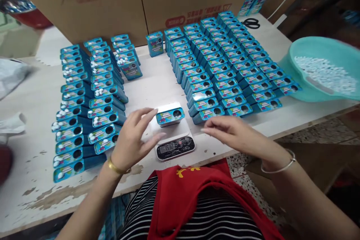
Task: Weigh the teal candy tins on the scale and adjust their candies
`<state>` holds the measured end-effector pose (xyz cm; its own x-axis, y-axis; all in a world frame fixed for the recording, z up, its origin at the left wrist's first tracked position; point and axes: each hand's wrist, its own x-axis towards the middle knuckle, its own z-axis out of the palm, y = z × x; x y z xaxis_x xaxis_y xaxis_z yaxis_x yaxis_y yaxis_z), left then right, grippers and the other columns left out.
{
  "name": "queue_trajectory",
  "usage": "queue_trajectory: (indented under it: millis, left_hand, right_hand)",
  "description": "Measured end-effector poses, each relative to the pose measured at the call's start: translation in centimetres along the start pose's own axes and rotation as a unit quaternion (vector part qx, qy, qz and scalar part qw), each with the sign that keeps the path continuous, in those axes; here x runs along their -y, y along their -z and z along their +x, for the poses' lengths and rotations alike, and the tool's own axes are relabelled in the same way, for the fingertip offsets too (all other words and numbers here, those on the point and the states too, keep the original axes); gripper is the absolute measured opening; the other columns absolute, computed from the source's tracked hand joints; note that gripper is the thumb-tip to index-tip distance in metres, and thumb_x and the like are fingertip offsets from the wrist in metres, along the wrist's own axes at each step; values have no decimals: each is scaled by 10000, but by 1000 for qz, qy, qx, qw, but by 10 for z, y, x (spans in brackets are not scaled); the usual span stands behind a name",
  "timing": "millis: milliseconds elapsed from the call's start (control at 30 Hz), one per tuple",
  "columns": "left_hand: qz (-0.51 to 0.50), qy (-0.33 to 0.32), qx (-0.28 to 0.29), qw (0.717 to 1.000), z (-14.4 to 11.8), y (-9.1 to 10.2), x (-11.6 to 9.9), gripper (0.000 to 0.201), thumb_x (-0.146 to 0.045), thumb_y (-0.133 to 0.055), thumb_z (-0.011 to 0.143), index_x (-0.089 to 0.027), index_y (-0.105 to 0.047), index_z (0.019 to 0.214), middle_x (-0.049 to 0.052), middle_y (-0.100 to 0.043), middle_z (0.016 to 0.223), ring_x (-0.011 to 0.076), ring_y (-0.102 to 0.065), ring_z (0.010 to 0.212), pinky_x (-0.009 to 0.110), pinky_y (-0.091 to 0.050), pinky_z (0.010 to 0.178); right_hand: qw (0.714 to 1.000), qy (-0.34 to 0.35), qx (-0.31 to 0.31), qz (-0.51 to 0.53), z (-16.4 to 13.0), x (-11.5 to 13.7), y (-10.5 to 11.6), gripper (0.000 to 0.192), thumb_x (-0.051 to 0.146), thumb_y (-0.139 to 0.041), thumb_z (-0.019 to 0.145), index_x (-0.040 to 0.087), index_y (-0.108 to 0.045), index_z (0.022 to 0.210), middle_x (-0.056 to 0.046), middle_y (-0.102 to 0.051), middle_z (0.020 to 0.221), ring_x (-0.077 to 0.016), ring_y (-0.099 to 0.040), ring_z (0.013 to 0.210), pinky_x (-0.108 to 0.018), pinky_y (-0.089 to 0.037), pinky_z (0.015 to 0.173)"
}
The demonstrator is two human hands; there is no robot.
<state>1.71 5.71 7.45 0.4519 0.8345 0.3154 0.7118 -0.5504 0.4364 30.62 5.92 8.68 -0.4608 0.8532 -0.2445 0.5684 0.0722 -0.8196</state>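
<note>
A blue candy box point(170, 116), lettered "CARAMELO MACIZO", stands on the white pan of a small digital scale point(176, 147). White candies show in the round hole of its lid. The scale's display is lit, but its digits are hard to read. My left hand point(136, 135) is open at the box's left, thumb and fingers spread, index fingertip close to the lid's corner. To the right of the scale, by the front boxes, my right hand point(233, 132) has its fingers curled together towards the thumb. Whatever it may hold is hidden.
Rows of blue boxes point(212, 70) stand at the right. More boxes point(70, 142) fill the left, several with white candies on their lids. A turquoise basin point(317, 47) of white candies sits far right. Behind are a cardboard carton point(112, 7) and black-handled scissors point(251, 23).
</note>
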Motion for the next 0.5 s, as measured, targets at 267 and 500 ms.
queue_trajectory:
  millis: [267, 500]
  left_hand:
    - [124, -12, 178, 976, 85, -20, 28, 347, -309, -529, 875, -166, -472, 1187, 87, -609, 1030, 229, -584, 938, 360, -471, 810]
    - [240, 110, 103, 959, 210, -29, 120, 336, -307, -573, 830, -168, -515, 1130, 102, -608, 1108, 250, -579, 1022, 326, -450, 830]
  right_hand:
    - [987, -127, -60, 74, -33, -99, -64, 365, 485, -397, 888, 191, -448, 679, -14, -497, 658, -168, -482, 660, -274, -373, 625]
    - [969, -148, -133, 147, -21, -129, -86, 404, 539, -391, 869, 187, -410, 671, 5, -427, 650, -147, -466, 675, -226, -385, 621]
